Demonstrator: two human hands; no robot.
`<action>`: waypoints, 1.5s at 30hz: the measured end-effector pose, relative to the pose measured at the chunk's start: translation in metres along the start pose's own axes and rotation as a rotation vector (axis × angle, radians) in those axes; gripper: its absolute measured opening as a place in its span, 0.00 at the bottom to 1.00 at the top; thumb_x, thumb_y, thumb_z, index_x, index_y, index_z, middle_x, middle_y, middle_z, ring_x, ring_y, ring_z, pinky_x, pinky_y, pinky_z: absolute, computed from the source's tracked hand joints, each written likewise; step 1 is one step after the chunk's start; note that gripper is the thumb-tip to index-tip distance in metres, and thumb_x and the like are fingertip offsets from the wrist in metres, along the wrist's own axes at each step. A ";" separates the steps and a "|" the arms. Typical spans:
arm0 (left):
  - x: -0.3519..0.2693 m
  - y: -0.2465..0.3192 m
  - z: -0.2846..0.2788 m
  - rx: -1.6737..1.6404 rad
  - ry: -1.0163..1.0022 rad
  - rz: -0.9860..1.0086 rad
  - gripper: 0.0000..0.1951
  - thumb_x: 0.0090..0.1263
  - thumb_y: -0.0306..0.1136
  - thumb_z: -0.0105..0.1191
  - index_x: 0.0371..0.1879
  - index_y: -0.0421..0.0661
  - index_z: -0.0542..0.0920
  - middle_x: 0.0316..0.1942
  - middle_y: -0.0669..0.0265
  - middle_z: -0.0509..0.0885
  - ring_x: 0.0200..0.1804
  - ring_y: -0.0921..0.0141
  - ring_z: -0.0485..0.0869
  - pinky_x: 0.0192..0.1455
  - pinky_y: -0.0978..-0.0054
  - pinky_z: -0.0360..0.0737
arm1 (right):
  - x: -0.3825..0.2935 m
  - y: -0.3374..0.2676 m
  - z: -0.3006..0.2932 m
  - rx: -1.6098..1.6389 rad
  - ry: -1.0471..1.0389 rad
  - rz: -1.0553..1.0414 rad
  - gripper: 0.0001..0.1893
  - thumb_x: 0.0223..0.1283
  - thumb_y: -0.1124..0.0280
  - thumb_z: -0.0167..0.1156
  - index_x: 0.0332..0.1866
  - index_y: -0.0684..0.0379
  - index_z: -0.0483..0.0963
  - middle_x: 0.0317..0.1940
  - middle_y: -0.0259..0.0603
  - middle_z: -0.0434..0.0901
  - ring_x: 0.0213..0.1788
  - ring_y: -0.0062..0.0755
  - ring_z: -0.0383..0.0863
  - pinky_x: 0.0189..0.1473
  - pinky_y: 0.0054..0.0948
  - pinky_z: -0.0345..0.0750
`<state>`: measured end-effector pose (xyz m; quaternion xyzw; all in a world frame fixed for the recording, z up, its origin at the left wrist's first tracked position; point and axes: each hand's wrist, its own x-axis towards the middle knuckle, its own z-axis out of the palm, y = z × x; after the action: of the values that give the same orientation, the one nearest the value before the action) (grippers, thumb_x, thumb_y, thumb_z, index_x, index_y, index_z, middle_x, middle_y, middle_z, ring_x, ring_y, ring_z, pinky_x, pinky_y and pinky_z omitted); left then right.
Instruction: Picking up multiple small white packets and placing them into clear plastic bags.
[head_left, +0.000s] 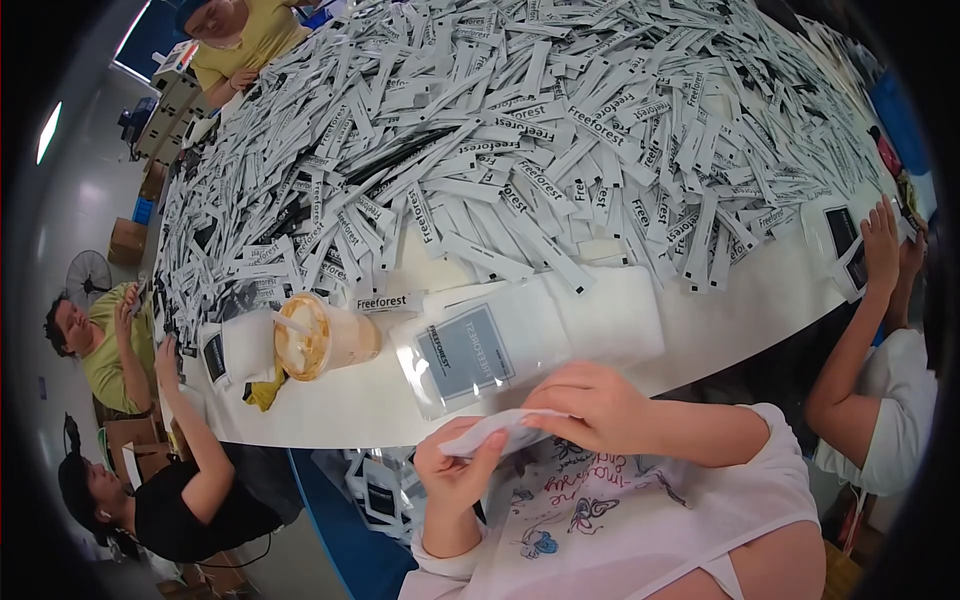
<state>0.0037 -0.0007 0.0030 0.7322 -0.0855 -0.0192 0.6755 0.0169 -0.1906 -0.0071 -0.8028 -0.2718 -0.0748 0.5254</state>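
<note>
Both hands come together just in front of the table edge, above the printed shirt. A folded white soft sheet (499, 435) is pinched between them. My left hand (459, 466) grips its left end with thumb and fingers. On its right end is my right hand (585, 405), with the fingers bent over the sheet. Behind them on the table lies a clear plastic bag (480, 356) with a grey printed panel and white material inside. A folded white stack (611, 315) lies against the bag's right side. Whether the stack is inside the bag is hard to tell.
A big heap of white printed sachets (525, 150) covers the white table (345, 420). Left of the bag stands a plastic drink cup (322, 337) with a straw, beside another white packet (236, 349). Co-workers sit around. Below is a blue container (345, 517) with packets.
</note>
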 end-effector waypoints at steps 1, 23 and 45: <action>-0.002 0.001 -0.003 -0.016 0.046 -0.041 0.06 0.52 0.21 0.60 0.29 0.35 0.80 0.26 0.64 0.81 0.26 0.80 0.74 0.27 0.87 0.67 | 0.005 0.000 0.001 0.004 -0.003 -0.004 0.06 0.52 0.70 0.58 0.34 0.59 0.74 0.30 0.35 0.76 0.32 0.32 0.75 0.35 0.27 0.69; -0.042 0.006 -0.098 0.162 -0.167 0.158 0.14 0.54 0.26 0.55 0.40 0.33 0.78 0.36 0.54 0.81 0.38 0.61 0.78 0.43 0.71 0.72 | 0.062 0.020 -0.013 -0.272 -0.272 -0.062 0.13 0.52 0.57 0.56 0.38 0.53 0.77 0.27 0.35 0.78 0.32 0.32 0.78 0.31 0.28 0.74; -0.082 -0.042 -0.118 0.448 0.106 -0.312 0.20 0.54 0.22 0.58 0.49 0.39 0.74 0.39 0.59 0.81 0.43 0.71 0.79 0.44 0.76 0.74 | 0.244 0.153 -0.055 -0.830 0.101 0.104 0.13 0.54 0.60 0.55 0.39 0.57 0.69 0.27 0.43 0.75 0.36 0.45 0.75 0.37 0.38 0.72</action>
<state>-0.0562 0.1309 -0.0353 0.8676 0.0618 -0.0654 0.4891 0.3096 -0.1977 -0.0070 -0.9543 -0.1515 -0.1907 0.1730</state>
